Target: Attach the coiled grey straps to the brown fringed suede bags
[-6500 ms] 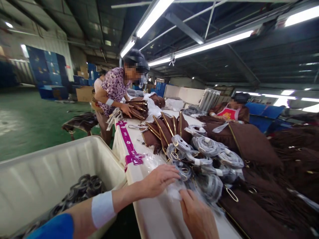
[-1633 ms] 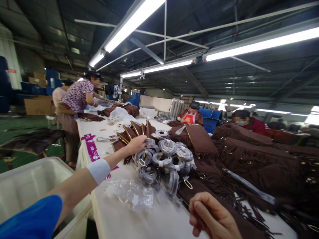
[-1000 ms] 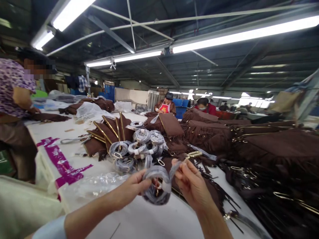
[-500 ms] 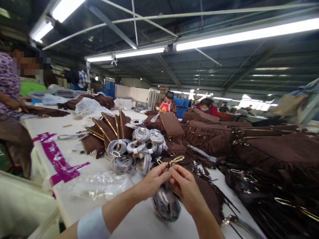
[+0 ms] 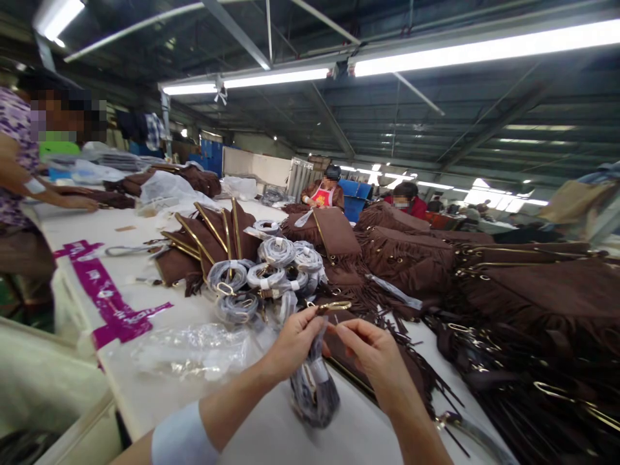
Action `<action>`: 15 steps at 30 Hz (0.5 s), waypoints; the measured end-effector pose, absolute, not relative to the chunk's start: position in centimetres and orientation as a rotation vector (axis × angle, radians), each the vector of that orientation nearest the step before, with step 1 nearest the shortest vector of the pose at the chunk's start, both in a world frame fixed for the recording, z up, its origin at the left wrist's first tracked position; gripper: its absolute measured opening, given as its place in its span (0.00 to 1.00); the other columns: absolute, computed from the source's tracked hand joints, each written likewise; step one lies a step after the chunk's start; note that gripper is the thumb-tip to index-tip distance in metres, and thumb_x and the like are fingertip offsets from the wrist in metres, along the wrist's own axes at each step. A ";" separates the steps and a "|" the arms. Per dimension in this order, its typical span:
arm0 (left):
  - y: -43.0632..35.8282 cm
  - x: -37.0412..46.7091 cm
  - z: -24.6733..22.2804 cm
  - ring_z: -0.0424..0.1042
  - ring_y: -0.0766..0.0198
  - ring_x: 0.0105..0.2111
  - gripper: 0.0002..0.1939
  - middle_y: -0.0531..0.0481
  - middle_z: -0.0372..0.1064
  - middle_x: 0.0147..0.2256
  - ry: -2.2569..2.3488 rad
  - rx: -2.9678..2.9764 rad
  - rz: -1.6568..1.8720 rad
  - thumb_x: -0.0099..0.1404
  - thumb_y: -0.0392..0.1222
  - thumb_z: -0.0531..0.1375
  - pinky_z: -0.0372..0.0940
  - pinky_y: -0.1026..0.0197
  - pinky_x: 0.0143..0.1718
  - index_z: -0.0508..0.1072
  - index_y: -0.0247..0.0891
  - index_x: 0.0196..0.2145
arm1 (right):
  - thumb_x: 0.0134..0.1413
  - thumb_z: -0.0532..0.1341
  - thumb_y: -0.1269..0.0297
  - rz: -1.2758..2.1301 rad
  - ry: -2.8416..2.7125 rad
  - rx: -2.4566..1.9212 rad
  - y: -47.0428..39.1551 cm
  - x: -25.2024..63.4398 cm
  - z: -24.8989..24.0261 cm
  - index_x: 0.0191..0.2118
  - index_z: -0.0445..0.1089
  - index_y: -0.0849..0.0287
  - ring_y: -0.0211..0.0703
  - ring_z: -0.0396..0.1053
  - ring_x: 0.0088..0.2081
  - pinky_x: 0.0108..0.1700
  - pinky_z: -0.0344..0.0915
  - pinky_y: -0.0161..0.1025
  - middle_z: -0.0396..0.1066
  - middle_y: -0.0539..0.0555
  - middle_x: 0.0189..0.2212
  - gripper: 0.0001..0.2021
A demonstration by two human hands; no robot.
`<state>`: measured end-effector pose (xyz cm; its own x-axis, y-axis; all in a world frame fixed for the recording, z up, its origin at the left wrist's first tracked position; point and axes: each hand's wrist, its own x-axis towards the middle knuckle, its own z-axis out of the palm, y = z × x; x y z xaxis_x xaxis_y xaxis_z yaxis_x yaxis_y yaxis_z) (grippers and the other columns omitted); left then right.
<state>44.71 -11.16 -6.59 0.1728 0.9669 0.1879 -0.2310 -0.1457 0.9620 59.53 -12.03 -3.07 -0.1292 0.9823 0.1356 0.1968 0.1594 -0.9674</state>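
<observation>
Above the white desk (image 5: pixel 264 429), a plastic-wrapped coiled strap (image 5: pixel 314 394) is grasped by the left hand (image 5: pixel 294 343), pinched close to its gold-coloured clasp (image 5: pixel 335 306), with the coil suspended below the grip. The right hand (image 5: pixel 372 349) is held just beside it, thumb and forefinger brought together; whether anything is gripped between them cannot be told. Behind the hands, wrapped strap coils (image 5: pixel 277 252) are heaped against brown pouches (image 5: pixel 180 268) edged with gold-coloured zippers (image 5: pixel 236 229). To the right, fringed brown bags (image 5: pixel 547 284) are piled across the desk. Toward the left, crumpled clear plastic film (image 5: pixel 194 355) is spread near the desk's edge, beside purple printed tape (image 5: pixel 104 294) stuck to the surface.
</observation>
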 end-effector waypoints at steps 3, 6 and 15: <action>-11.4 44.9 -6.8 0.66 0.69 0.20 0.24 0.53 0.67 0.24 0.841 1.283 1.282 0.64 0.54 0.57 0.58 0.68 0.21 0.71 0.33 0.50 | 0.44 0.66 0.49 1.137 -1.498 -1.157 -12.1 59.1 -3.4 0.25 0.74 0.60 0.35 0.52 0.21 0.22 0.44 0.34 0.61 0.47 0.16 0.16; -11.8 45.1 -7.1 0.66 0.69 0.22 0.28 0.51 0.69 0.28 0.895 1.343 1.284 0.66 0.50 0.56 0.60 0.66 0.23 0.64 0.35 0.60 | 0.42 0.67 0.49 1.172 -1.436 -1.152 -12.2 58.9 -3.5 0.24 0.73 0.61 0.33 0.50 0.20 0.21 0.44 0.33 0.60 0.46 0.16 0.17; -13.2 44.9 -5.2 0.66 0.57 0.49 0.21 0.45 0.69 0.48 0.828 1.756 1.499 0.62 0.35 0.56 0.60 0.57 0.54 0.73 0.39 0.52 | 0.34 0.74 0.53 1.285 -1.221 -0.941 -12.1 58.9 -3.0 0.34 0.70 0.59 0.33 0.58 0.22 0.22 0.51 0.29 0.67 0.46 0.21 0.22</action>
<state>44.89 -13.16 -5.16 0.1364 0.8167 0.5608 0.0402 -0.5701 0.8206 58.86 -12.13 -2.99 -0.1097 0.9862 0.1241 -0.1749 0.1037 -0.9791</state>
